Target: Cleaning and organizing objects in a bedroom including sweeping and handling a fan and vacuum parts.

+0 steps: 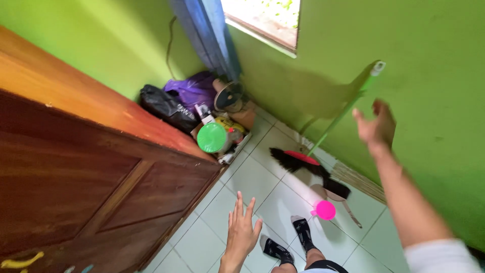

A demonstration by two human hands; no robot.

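A broom with a green handle (339, 117) and black bristles on a red head (294, 159) leans against the green wall. My right hand (376, 124) is raised, fingers apart, close to the handle's upper part without touching it. My left hand (241, 230) hangs open over the white tiled floor, holding nothing. My feet in black sandals (288, 240) stand on the tiles below.
A wooden cabinet (86, 167) fills the left. In the corner lie a black bag (164, 106), a purple bag (192, 88), a small fan (230, 97) and a green lid (211, 137). A pink scoop (325, 209) and a dark dustpan (336, 188) lie near the broom.
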